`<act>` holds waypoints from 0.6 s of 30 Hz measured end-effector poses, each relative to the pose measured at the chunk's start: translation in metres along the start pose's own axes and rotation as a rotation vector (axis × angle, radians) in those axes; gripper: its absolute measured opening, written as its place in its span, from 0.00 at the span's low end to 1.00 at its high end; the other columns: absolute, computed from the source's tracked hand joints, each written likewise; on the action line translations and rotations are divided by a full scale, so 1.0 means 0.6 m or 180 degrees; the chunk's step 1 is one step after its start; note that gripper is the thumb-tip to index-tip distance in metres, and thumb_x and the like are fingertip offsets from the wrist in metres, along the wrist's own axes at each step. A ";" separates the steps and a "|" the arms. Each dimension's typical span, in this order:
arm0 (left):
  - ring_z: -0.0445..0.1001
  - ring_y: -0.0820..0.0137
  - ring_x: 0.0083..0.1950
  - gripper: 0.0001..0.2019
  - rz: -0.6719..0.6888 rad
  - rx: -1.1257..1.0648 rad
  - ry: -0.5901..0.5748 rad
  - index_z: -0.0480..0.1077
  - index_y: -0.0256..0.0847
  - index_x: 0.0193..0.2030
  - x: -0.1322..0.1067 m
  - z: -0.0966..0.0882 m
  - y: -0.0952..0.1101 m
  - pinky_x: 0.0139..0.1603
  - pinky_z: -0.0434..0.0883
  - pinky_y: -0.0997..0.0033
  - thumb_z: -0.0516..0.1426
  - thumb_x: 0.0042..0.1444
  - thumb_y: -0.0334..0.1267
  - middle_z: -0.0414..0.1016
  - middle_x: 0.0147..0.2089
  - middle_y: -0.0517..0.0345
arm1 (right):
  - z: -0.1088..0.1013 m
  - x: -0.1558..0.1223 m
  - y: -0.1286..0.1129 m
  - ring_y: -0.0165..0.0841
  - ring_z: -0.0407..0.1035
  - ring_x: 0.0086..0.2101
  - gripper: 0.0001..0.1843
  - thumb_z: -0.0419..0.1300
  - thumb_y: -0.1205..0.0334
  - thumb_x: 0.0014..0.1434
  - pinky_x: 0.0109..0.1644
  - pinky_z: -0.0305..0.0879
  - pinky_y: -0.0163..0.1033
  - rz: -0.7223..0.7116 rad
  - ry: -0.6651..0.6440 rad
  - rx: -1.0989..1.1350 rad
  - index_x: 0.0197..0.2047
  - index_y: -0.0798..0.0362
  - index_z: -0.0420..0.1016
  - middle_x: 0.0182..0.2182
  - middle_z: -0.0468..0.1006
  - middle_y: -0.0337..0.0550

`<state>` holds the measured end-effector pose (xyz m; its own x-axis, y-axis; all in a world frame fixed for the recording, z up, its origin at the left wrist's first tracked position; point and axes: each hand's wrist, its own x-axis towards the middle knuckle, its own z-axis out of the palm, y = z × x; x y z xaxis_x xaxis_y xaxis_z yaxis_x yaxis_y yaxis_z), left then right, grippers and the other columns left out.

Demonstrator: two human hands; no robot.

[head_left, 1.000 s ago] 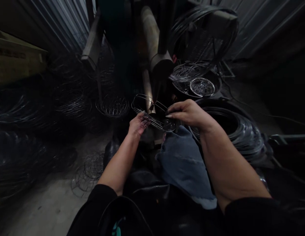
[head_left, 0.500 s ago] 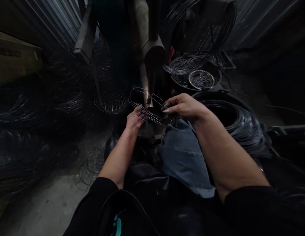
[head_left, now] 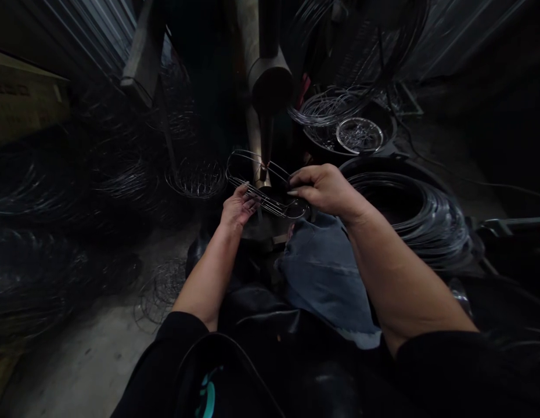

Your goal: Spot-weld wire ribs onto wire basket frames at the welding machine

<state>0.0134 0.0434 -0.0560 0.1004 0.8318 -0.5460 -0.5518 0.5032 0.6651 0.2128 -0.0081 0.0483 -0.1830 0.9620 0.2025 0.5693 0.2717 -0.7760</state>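
Note:
A wire basket frame (head_left: 272, 204) sits tilted around the tip of a welding machine's electrodes (head_left: 264, 173). My left hand (head_left: 241, 207) grips its near left side, the thumb over the wires and the fingers beneath. At the frame's right end, my right hand (head_left: 319, 188) is closed in a pinch between thumb and fingers. What lies exactly between those fingertips is too small and dark to make out. Below the right hand, a blue-grey cloth (head_left: 326, 273) is draped.
To the right stands a large coil of wire (head_left: 439, 220) in a dark tub. Behind it, a basin (head_left: 389, 142) holds a round dish of small wire pieces (head_left: 359, 136) beneath loose wire rings (head_left: 322, 110). Wire baskets (head_left: 198, 179) lie left, another (head_left: 163, 290) on the floor.
The view has shifted slightly. Both hands keep their places at the wire basket frame, which stays at the electrodes with hardly any movement.

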 end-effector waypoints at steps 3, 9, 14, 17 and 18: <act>0.76 0.70 0.30 0.08 -0.0062 -0.0029 0.0011 0.68 0.41 0.34 0.001 0.001 -0.001 0.38 0.72 0.67 0.61 0.49 0.40 0.72 0.29 0.61 | 0.001 -0.004 0.001 0.37 0.74 0.36 0.06 0.62 0.70 0.48 0.42 0.68 0.38 -0.0096 0.0126 -0.0072 0.30 0.55 0.81 0.33 0.81 0.43; 0.75 0.69 0.28 0.06 -0.0069 -0.0123 0.0070 0.68 0.39 0.31 -0.007 0.005 -0.006 0.36 0.72 0.66 0.60 0.50 0.38 0.71 0.28 0.59 | 0.008 -0.018 -0.004 0.39 0.76 0.39 0.06 0.62 0.68 0.48 0.46 0.70 0.41 -0.0130 0.0361 -0.0130 0.29 0.52 0.81 0.35 0.82 0.43; 0.76 0.68 0.28 0.06 0.0024 -0.0273 -0.0028 0.70 0.38 0.32 -0.008 0.003 -0.010 0.34 0.73 0.67 0.61 0.48 0.36 0.73 0.29 0.57 | 0.015 -0.029 0.000 0.39 0.76 0.38 0.06 0.62 0.64 0.51 0.44 0.72 0.42 -0.0303 0.0428 -0.0001 0.30 0.51 0.81 0.36 0.82 0.45; 0.77 0.68 0.29 0.08 0.0033 -0.0348 -0.0062 0.70 0.38 0.33 -0.005 0.002 -0.013 0.33 0.73 0.68 0.62 0.47 0.37 0.74 0.29 0.56 | 0.014 -0.030 0.003 0.40 0.76 0.38 0.06 0.62 0.63 0.52 0.45 0.73 0.43 -0.0337 0.0415 -0.0014 0.30 0.51 0.81 0.36 0.82 0.45; 0.77 0.68 0.29 0.08 0.0016 -0.0361 -0.0067 0.70 0.38 0.33 -0.003 0.002 -0.015 0.33 0.73 0.68 0.62 0.46 0.37 0.74 0.30 0.56 | 0.014 -0.030 0.004 0.40 0.76 0.38 0.06 0.62 0.63 0.52 0.46 0.73 0.43 -0.0325 0.0412 -0.0028 0.30 0.51 0.82 0.36 0.82 0.46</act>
<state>0.0191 0.0374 -0.0605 0.1141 0.8396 -0.5311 -0.6422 0.4702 0.6054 0.2111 -0.0249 0.0378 -0.1358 0.9247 0.3557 0.5601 0.3678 -0.7423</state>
